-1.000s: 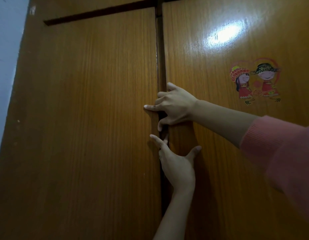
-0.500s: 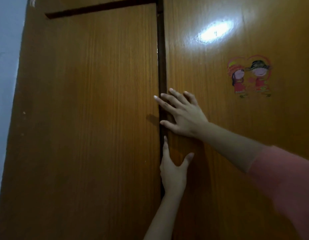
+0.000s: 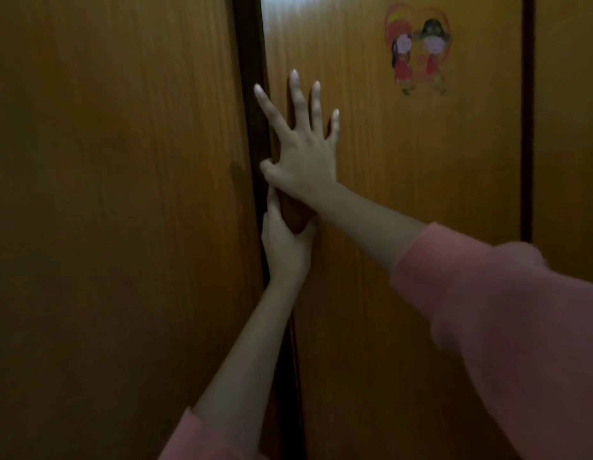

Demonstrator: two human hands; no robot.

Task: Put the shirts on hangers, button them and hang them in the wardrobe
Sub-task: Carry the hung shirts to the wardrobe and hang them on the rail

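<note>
1. Right hand (image 3: 305, 154): laid flat on the right wardrobe door (image 3: 421, 227), fingers straight and fanned wide, thumb tucked down at the dark gap (image 3: 252, 111) between the doors.
2. Left hand (image 3: 287, 247): directly beneath the right hand and touching its wrist, placed at the same door's edge; the thumb reaches across the panel, while the fingers sit at the gap, and whether they curl round the edge cannot be told.
3. Left wardrobe door (image 3: 122, 210): to the left of both hands, touched by neither.
4. Cartoon sticker (image 3: 418, 51): two figures in red, above and to the right of the right hand's fingertips.
5. Pink sleeves (image 3: 487, 310): pushed back from both forearms.
6. Shirts and hangers: out of sight behind the doors or elsewhere.
</note>
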